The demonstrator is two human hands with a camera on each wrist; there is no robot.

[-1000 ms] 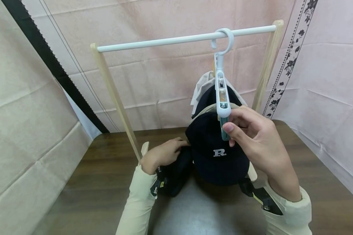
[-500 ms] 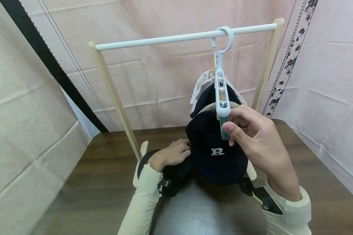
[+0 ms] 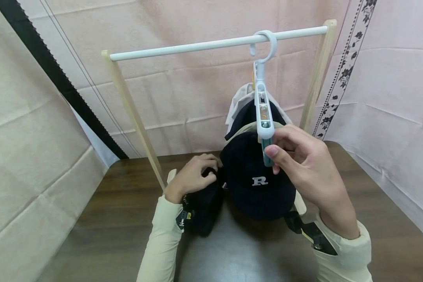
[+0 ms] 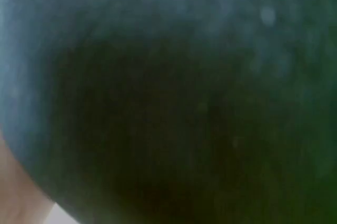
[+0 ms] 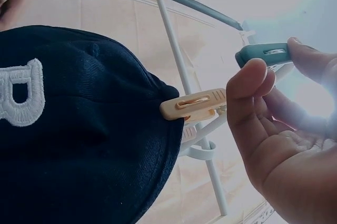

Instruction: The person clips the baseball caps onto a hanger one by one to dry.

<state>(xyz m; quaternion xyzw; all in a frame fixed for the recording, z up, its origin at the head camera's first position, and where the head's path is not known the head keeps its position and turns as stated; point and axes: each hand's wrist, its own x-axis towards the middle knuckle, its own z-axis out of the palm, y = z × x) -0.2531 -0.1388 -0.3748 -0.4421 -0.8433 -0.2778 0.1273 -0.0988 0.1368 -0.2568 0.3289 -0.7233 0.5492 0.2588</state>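
My left hand grips a black cap low at the left of the hanging caps, fingers and thumb at its upper edge. Blurred dark cloth fills the left wrist view. My right hand pinches a teal clip at the near end of a pale blue clip hanger. In the right wrist view nothing hangs from that clip. Behind it a peach clip holds the edge of a navy cap with a white R. Further back hang another dark cap and a white cap.
The hanger's hook sits over the white rod of a rack with wooden posts. The rack's feet stand on a brown wooden table. Pale cloth hangs behind and at both sides.
My left hand shifted along the black cap, first right and over it, then back left with fingers curled at its edge. The right hand keeps its pinch on the teal clip.
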